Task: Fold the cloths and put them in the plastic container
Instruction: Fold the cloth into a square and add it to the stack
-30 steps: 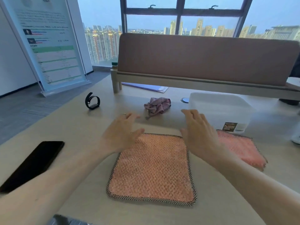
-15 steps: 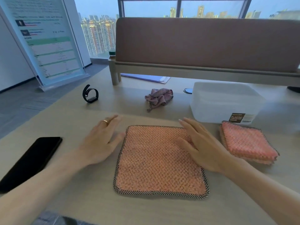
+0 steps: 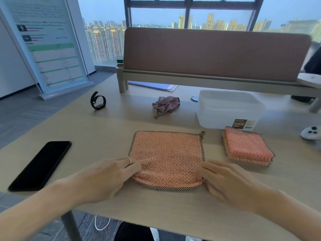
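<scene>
An orange cloth [image 3: 166,153] with a black-and-white edge lies spread on the table in front of me. My left hand [image 3: 111,178] pinches its near left corner and my right hand [image 3: 224,180] pinches its near right corner; the near edge is lifted and curled. A folded orange cloth [image 3: 248,146] lies to the right, just in front of the translucent plastic container [image 3: 227,108]. A crumpled pink cloth [image 3: 165,104] sits farther back, left of the container.
A black phone [image 3: 41,164] lies at the left near the table edge. A black wristband [image 3: 98,100] stands at the back left. A brown desk divider [image 3: 215,54] runs along the far side. A white object [image 3: 311,133] sits at the right edge.
Both hands slid from the far part of the spread cloth down to its near corners and took hold of them. The near edge now curls up off the table.
</scene>
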The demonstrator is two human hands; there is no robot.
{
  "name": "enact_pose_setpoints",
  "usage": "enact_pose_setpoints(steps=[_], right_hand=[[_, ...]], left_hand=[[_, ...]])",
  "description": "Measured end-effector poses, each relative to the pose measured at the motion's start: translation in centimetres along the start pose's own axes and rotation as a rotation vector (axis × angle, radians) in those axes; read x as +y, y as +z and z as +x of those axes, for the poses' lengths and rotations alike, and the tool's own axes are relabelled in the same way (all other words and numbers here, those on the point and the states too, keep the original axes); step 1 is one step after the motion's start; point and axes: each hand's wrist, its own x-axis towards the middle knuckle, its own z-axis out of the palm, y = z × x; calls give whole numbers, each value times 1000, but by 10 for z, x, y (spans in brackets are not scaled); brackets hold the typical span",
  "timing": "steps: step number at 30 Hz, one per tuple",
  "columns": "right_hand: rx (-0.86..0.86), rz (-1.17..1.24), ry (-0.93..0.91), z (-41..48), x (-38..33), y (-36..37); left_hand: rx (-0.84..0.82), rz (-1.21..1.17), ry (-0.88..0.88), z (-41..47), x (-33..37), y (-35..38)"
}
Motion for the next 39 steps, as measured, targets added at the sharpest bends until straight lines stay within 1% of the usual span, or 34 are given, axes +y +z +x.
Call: enact_pose_setpoints(steps=[1,3,5,7,9,12,15,17,20,22,24,27,31,36,39], right_hand=[[24,-16,14,0,-1,3],[55,24,81,-2,-2,7],[103,109,149,-3,2,7],[125,264,231,2,5,0],[222,425,342,15,9,-11],[374,553,532,44,31,-21],[355,569,679,72,58,-18],[326,587,751,87,69,-11],[207,480,812,102,75,6],[135,374,827,107,76,19],[110,314,827,110,77,27],[140,340,815,110,81,25],[226,406,851,112,92,17],[142,355,851,113,86,30],[120,339,859,112,83,33]], left_hand=[[3,-46,-27,-1,-1,-1],[-35,-127,-83,1,-5,-3],[69,-233,-119,4,-5,-8],[199,-393,-199,5,-6,-16],[287,-549,-293,14,-15,-28],[410,-692,-358,40,-36,-46],[444,-674,-452,72,-57,-48],[414,-609,-507,92,-70,-41],[343,-494,-581,113,-80,-19],[325,-430,-613,120,-81,-3],[347,-393,-618,122,-81,8],[381,-359,-617,123,-82,8],[464,-383,-631,124,-84,-1],[409,-372,-645,125,-86,14],[409,-361,-642,125,-84,19]])
